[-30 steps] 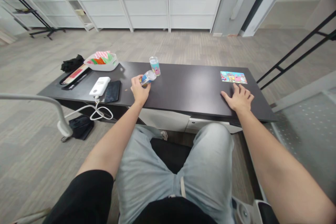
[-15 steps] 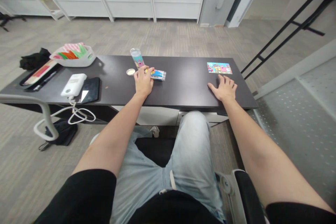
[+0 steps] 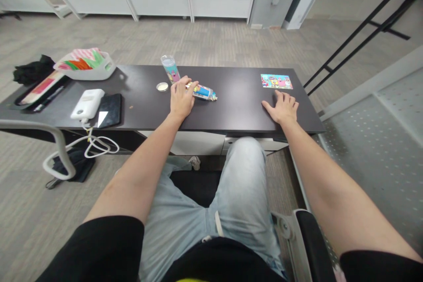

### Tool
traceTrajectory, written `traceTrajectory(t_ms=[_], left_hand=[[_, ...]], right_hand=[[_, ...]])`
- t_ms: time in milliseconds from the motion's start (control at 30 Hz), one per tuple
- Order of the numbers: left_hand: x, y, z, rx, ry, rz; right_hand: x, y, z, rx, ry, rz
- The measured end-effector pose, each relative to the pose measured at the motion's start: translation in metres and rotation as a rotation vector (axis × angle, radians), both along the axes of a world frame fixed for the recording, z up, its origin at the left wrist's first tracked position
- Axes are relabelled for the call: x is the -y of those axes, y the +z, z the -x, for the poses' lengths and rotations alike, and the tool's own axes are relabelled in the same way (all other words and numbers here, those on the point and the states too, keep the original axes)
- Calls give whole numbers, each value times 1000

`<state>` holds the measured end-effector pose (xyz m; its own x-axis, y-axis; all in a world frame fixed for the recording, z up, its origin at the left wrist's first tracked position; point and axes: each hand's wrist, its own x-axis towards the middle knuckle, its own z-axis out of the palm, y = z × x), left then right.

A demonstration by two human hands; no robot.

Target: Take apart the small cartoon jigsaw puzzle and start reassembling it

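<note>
On the dark tabletop point(image 3: 231, 105), my left hand point(image 3: 181, 97) lies palm down, its fingers loosely spread over one end of a small colourful tube point(image 3: 204, 92) that lies on its side. The fingertips touch the tube; the grip is open and not closed around it. The tube's far end points toward my right.

Just beyond the left hand stands an upright clear cup point(image 3: 170, 68) with a printed pattern. A small round lid point(image 3: 161, 87) lies flat beside the cup, apart from my hand.

My right hand point(image 3: 282, 106) rests flat on the tabletop near its right edge, fingers spread, holding nothing. A picture card point(image 3: 276, 81) lies just beyond it, not touched.

At the left end of the tabletop are a white power bank point(image 3: 87, 103), a black wallet point(image 3: 109, 110) and a white tray point(image 3: 85, 65).
</note>
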<state>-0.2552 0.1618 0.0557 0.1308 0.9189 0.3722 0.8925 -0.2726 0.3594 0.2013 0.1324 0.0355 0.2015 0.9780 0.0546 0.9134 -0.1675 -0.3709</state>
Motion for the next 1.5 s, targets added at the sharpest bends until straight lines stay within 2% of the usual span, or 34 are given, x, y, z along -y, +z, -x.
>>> traceTrajectory(t_ms=[167,600,833,1033,1200,1500], left_hand=[[-2,-4,2,35,-3,-25],[-24,-30,18,150,14,-196],[-23,-32,21,163,75,-193],[-22,-31,20,167,33,-184],[-22,-32,22,197,107,-173],[-27,-38,25,233,81,-205]], right_hand=[[1,3,2,40,-6,23],[0,4,4,105,-33,42],[0,2,4,114,-35,41],[0,3,3,120,-30,38],[2,7,6,120,-41,53],[3,9,6,119,-49,63]])
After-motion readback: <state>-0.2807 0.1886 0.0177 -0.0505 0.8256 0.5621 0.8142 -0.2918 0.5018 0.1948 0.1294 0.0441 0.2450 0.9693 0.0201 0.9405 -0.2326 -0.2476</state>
